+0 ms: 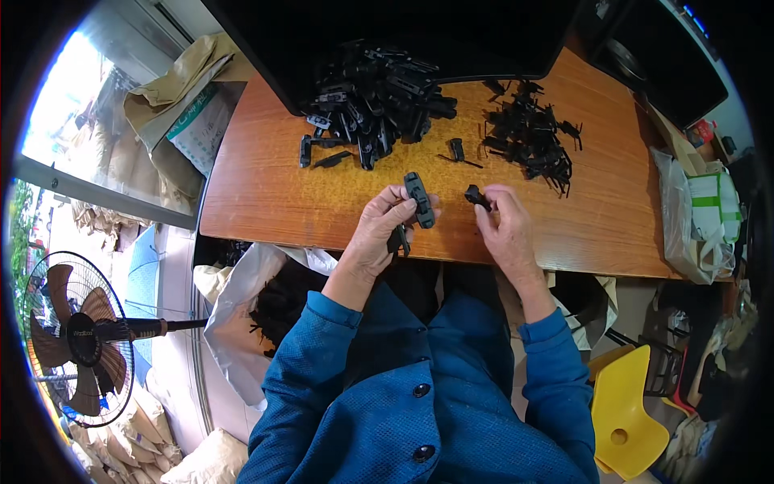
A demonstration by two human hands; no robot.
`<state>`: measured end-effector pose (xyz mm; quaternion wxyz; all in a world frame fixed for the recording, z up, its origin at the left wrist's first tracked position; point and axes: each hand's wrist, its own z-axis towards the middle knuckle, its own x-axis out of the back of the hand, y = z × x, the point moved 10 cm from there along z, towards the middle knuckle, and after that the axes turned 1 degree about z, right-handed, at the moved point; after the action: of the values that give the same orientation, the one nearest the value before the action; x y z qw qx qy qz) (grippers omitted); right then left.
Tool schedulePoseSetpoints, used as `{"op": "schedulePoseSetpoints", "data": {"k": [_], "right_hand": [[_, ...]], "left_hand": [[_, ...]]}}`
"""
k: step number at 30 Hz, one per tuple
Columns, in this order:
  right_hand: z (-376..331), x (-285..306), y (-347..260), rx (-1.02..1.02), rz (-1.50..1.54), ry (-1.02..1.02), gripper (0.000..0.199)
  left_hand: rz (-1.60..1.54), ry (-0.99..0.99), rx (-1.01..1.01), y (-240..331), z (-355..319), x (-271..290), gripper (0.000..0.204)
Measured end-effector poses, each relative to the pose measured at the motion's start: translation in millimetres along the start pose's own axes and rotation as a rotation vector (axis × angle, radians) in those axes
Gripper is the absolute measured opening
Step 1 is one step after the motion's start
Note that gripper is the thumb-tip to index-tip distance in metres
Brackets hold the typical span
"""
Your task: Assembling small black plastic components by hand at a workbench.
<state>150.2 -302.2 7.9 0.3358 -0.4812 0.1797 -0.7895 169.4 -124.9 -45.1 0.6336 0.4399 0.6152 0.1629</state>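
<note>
Over the table's near edge, my left hand (383,230) grips a long black plastic part (418,200) between thumb and fingers, its face with small recesses turned up. A second dark piece (398,240) shows below the same hand, partly hidden by the fingers. To the right, my right hand (508,230) pinches a small black plastic piece (476,196), apart from the left hand's part. Just beyond the hands lies one loose black piece with thin legs (458,150). A big heap of long black parts (379,97) is at the far left, a smaller heap of thin-legged pieces (532,133) at the far right.
A dark monitor (403,36) stands at the back of the wooden table (274,194). On the right edge sits a plastic bag (693,218). A white sack of black pieces (242,323) is below left, near a fan (81,339). A yellow chair (629,411) stands lower right.
</note>
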Motion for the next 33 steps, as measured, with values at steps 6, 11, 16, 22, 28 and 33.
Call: {"op": "schedulePoseSetpoints", "data": {"k": [6,11,16,22,28,33], "right_hand": [[-7,-5,-36,-0.143,0.341,-0.017,0.014],[-12,-14,-43,-0.037,0.272,0.016,0.016],[-11,-18,-58,0.049,0.150,0.009,0.020],[-17,-26,-85,0.155,0.006,-0.046,0.031],[-46,-96,-41,-0.556,1.114,-0.429,0.047],[-52,-120,-71,-0.603,1.267,-0.473,0.032]], "left_hand": [[0.322,0.095,-0.044,-14,-5,0,0.011],[0.586,0.154,-0.185,-8,-9,-5,0.012],[0.789,0.130,-0.375,7,-18,-8,0.016],[0.769,0.266,-0.237,7,-29,1,0.027],[0.584,0.243,-0.286,33,-54,1,0.031],[0.618,0.334,-0.318,49,-82,15,0.026]]}}
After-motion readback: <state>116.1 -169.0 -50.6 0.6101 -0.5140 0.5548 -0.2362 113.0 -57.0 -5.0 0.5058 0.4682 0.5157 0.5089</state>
